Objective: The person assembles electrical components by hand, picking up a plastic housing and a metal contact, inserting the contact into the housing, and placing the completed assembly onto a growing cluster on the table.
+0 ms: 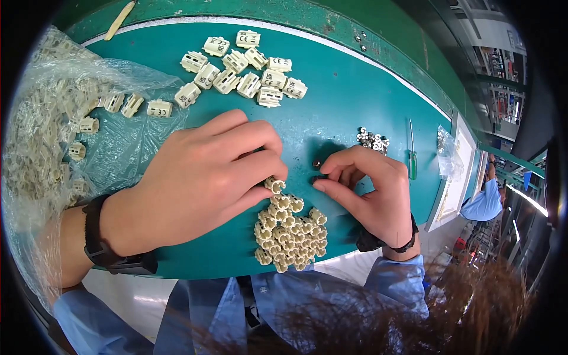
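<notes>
My left hand (216, 171) reaches over the table, its thumb and fingertips pinched on a cream plastic connector housing (275, 185). That housing is at the upper end of a tight cluster of similar housings (293, 239), standing with their round openings up. Across from it, my right hand (373, 186) has thumb and index finger closed around a small dark metal piece (319, 178), partly hidden by the fingertips. A second small dark piece (317, 164) sits just beyond. Behind the right hand lies a little heap of shiny metal parts (373, 141).
More cream housings (236, 61) lie scattered at the far side. A large clear plastic bag (53, 112) full of them covers the left. At right are a green-handled screwdriver (412, 163) and a small clear bag (448, 151). A wooden stick (120, 21) rests far left.
</notes>
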Tool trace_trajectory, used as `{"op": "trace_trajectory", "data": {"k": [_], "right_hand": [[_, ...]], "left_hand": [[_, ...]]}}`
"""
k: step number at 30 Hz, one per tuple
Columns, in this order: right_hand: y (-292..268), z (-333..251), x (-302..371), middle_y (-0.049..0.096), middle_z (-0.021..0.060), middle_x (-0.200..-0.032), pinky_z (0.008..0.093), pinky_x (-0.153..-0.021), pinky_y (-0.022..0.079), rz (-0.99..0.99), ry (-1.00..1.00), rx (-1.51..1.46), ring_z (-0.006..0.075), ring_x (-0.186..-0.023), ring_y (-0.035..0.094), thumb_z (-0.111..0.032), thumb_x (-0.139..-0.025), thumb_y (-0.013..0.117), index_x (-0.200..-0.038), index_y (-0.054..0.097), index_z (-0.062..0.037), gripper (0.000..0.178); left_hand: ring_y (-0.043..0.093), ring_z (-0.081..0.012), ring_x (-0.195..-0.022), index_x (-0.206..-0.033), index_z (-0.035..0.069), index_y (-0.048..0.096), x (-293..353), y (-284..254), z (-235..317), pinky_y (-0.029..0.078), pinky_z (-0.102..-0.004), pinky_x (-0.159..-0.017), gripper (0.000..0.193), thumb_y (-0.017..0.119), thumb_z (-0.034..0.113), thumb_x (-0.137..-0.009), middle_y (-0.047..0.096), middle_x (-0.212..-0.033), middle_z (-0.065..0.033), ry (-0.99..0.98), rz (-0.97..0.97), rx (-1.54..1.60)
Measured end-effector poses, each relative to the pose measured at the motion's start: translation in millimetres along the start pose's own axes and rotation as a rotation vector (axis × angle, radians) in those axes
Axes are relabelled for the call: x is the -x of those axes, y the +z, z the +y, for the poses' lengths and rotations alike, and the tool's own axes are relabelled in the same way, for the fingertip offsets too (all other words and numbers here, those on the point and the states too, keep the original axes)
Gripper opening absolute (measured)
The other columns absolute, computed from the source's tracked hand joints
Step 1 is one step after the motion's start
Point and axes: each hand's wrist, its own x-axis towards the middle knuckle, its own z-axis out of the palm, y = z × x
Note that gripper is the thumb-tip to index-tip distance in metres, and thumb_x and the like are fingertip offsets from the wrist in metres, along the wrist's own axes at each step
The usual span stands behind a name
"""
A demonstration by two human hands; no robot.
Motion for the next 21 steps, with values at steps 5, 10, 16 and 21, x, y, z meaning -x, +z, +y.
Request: {"op": "trace_trajectory", "data": {"k": [5, 10, 16, 21], "right_hand": [[-10, 5, 2, 0.074, 0.0053, -0.091, 0.0318, -0.066, 0.060, -0.029, -0.059, 0.050, 0.0169, -0.072, 0.072, 0.000, -0.089, 0.094, -0.113, 0.084, -0.0044, 0.027], [-4, 7, 0, 0.074, 0.0040, -0.088, 0.0304, -0.067, 0.056, -0.015, -0.098, 0.066, 0.0126, -0.076, 0.069, 0.002, -0.085, 0.097, -0.110, 0.087, -0.0031, 0.027], [-4, 13, -3, 0.076, 0.0052, -0.088, 0.0336, -0.068, 0.057, -0.034, -0.256, 0.140, 0.0178, -0.078, 0.073, -0.001, -0.086, 0.096, -0.107, 0.088, -0.0042, 0.022], [-4, 17, -5, 0.078, 0.0064, -0.089, 0.0346, -0.067, 0.058, -0.057, -0.307, 0.154, 0.0208, -0.078, 0.074, -0.002, -0.087, 0.095, -0.103, 0.088, -0.0048, 0.018]], "left_hand": [[0.065, -0.0247, -0.093, -0.109, 0.014, 0.081, 1, 1, -1, 0.058, -0.0369, -0.078, 0.033, 0.095, 0.010, -0.079, 0.073, -0.114, 0.0006, 0.017, 0.008, -0.007], [0.065, -0.0244, -0.093, -0.111, 0.014, 0.083, 1, 0, -1, 0.058, -0.0365, -0.078, 0.033, 0.094, 0.011, -0.080, 0.073, -0.115, 0.0005, 0.015, 0.011, -0.004], [0.065, -0.0232, -0.091, -0.112, 0.014, 0.085, 1, -2, -3, 0.058, -0.0356, -0.076, 0.033, 0.094, 0.008, -0.081, 0.073, -0.115, 0.0006, 0.021, 0.009, 0.007], [0.066, -0.0224, -0.091, -0.112, 0.014, 0.086, 2, -1, -2, 0.058, -0.0354, -0.075, 0.033, 0.094, 0.007, -0.080, 0.073, -0.115, 0.0006, 0.007, 0.004, 0.009]]}}
